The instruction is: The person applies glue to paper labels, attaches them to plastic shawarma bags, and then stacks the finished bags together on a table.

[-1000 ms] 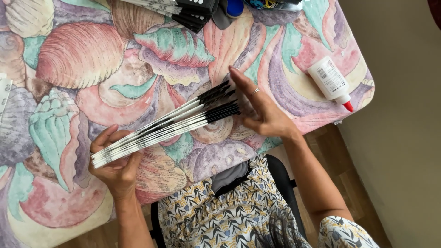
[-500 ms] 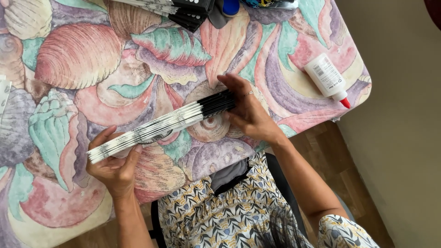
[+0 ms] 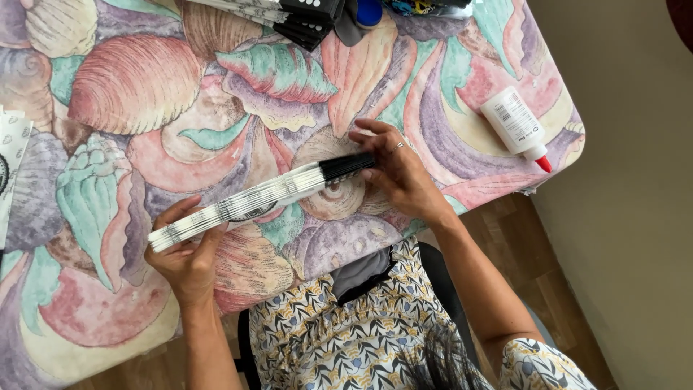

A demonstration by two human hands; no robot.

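Lying at the far left edge of the table, a sheet of white printed paper [image 3: 13, 155] juts partly into view. Next to it the shell-patterned tablecloth [image 3: 130, 94] spreads across the whole tabletop in pink, teal and purple.

At the near left, the left hand [image 3: 189, 256] pinches the white end of a folded paper stack [image 3: 260, 198], thumb on the near side and fingers curled over the far side, pressing the folds together. This pleated stack runs slantwise across the cloth from the near left up toward the middle, its edge facing up; most of it is white with dark print, and its right end is black.

At the far edge, left of centre, another bundle of folded black-and-white paper [image 3: 289, 18] lies on the cloth, with a blue round cap [image 3: 369, 12] just to its right.

Right of the middle, the right hand [image 3: 398, 173] closes on the black end of the stack, fingers held together along the far side and the thumb hidden beneath; a ring shows on one finger.

Further right, well apart from the hands, a white glue bottle [image 3: 514, 124] with a red tip lies on its side near the table's right corner.
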